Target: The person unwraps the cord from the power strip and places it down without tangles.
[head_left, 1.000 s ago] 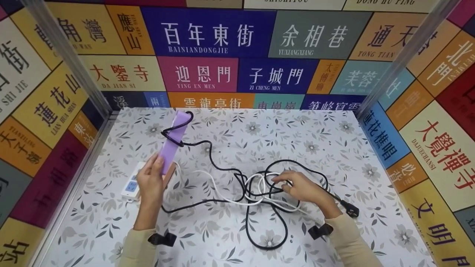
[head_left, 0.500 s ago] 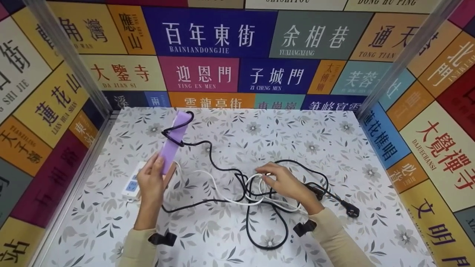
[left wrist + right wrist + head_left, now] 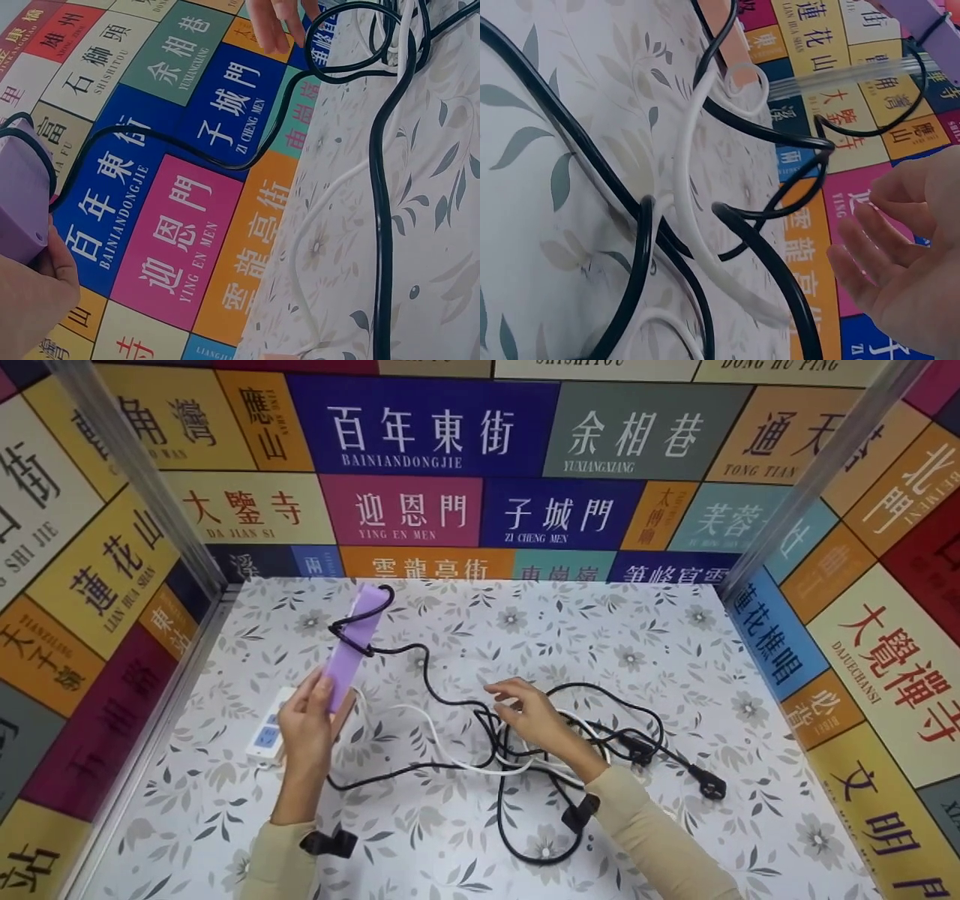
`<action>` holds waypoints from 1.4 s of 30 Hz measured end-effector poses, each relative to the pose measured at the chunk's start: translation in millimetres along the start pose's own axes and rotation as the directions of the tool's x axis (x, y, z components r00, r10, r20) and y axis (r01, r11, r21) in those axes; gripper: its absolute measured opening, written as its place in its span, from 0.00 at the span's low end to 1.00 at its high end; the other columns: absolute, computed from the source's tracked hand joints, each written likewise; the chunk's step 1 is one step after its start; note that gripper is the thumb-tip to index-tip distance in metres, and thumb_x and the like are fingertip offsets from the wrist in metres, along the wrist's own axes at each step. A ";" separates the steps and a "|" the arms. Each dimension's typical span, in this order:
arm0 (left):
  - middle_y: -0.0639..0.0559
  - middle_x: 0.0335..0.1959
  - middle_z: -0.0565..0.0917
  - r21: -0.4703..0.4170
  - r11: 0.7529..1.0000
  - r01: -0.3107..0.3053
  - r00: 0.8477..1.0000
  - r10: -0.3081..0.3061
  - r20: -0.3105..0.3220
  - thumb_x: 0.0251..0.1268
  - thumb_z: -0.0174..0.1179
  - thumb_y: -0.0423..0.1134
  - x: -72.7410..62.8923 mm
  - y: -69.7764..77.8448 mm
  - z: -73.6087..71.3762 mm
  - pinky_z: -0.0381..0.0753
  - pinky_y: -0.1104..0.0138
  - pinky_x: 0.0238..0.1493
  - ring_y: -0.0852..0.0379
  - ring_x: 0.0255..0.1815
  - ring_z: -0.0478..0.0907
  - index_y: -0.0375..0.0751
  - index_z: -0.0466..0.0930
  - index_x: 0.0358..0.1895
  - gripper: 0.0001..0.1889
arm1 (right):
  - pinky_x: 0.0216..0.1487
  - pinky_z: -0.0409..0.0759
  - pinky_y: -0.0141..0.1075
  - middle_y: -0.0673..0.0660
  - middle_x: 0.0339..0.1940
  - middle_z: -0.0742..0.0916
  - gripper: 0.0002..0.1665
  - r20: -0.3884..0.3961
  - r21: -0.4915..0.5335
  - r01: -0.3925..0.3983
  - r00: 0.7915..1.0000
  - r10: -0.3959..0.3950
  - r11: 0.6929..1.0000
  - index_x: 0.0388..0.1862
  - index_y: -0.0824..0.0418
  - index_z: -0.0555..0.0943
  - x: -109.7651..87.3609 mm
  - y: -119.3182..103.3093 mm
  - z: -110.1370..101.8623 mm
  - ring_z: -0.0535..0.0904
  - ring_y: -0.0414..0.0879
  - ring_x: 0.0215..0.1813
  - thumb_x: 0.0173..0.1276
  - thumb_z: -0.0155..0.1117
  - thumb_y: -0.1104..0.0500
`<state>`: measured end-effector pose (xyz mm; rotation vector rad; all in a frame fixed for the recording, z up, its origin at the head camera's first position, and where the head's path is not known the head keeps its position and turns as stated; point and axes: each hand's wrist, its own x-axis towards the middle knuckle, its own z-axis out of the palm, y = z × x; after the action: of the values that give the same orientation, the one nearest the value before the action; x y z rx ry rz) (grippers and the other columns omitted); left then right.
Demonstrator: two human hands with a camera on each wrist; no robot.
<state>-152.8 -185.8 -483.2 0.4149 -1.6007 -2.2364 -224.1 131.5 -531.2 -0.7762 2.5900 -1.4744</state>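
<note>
My left hand [image 3: 305, 727] grips the lower end of a purple power strip [image 3: 354, 637], which is tilted up above the table; its outlet face does not show. A black cord [image 3: 426, 671] winds around the strip's upper part and runs right into a loose tangle. Over that tangle hovers my right hand [image 3: 534, 718], fingers loosely bent and holding nothing. In the right wrist view, the fingers [image 3: 862, 262] are apart from the black and white cords. A white cord [image 3: 487, 772] loops through the same tangle, partly hidden under the right hand.
Beside and below the left hand lie a white power strip [image 3: 264, 741] and an orange-pink strip [image 3: 344, 715], both partly covered. Two black plugs, a near one [image 3: 711, 784] and another [image 3: 639, 751], lie at the right. Patterned walls [image 3: 420, 427] enclose the floral tabletop [image 3: 420, 840].
My right hand has moved left and slightly up across the tangled cords, its fingers loosening. The second black plug has come into sight. The left hand and the purple power strip stay put.
</note>
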 end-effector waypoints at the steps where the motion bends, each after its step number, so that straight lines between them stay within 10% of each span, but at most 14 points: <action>1: 0.35 0.62 0.73 0.007 1.000 -0.001 1.000 0.001 -0.001 0.72 0.54 0.37 -0.3 0.1 -0.4 0.85 0.72 0.52 0.60 0.51 0.80 0.31 0.71 0.69 0.25 | 0.53 0.85 0.50 0.64 0.56 0.84 0.19 0.007 -0.009 0.000 1.000 0.000 1.000 0.60 0.67 0.81 2.4 0.1 2.8 0.83 0.59 0.55 0.70 0.60 0.67; 10: 0.35 0.62 0.72 -0.005 1.000 0.021 1.000 -0.020 0.004 0.73 0.55 0.38 -1.0 1.6 -2.1 0.85 0.71 0.53 0.58 0.50 0.80 0.32 0.70 0.70 0.25 | 0.57 0.81 0.53 0.60 0.49 0.88 0.15 0.144 -0.151 0.008 0.989 0.014 0.989 0.53 0.64 0.86 15.3 3.6 19.5 0.84 0.56 0.54 0.74 0.60 0.58; 21: 0.30 0.66 0.69 -0.055 0.998 0.015 1.000 -0.014 0.007 0.71 0.55 0.35 -1.3 -0.9 0.4 0.84 0.71 0.54 0.57 0.54 0.77 0.26 0.68 0.69 0.26 | 0.35 0.78 0.28 0.57 0.37 0.85 0.11 0.005 -0.004 -0.059 0.998 0.059 0.998 0.42 0.61 0.88 24.5 -0.1 17.3 0.79 0.40 0.33 0.72 0.64 0.55; 34: 0.28 0.66 0.74 0.115 0.993 -0.010 0.997 0.001 0.077 0.69 0.56 0.37 -2.2 -4.7 -0.5 0.81 0.75 0.56 0.59 0.54 0.79 0.30 0.72 0.68 0.26 | 0.33 0.70 0.30 0.55 0.36 0.83 0.14 -0.047 -0.035 0.031 0.998 -0.032 0.999 0.45 0.60 0.87 49.3 -34.3 -2.6 0.70 0.41 0.30 0.75 0.60 0.52; 42: 0.30 0.59 0.80 0.189 0.980 -0.069 0.992 0.048 0.113 0.67 0.58 0.35 -4.8 -8.1 -1.1 0.82 0.73 0.41 0.62 0.45 0.81 0.30 0.75 0.65 0.24 | 0.32 0.71 0.32 0.56 0.37 0.83 0.15 -0.097 -0.063 0.020 0.995 -0.026 0.998 0.46 0.61 0.87 63.1 -47.4 -19.0 0.70 0.41 0.29 0.76 0.59 0.52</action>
<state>-149.0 -182.2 -491.1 0.2964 -1.8690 -2.1009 -265.9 98.2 -470.2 -0.7617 2.7194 -1.4815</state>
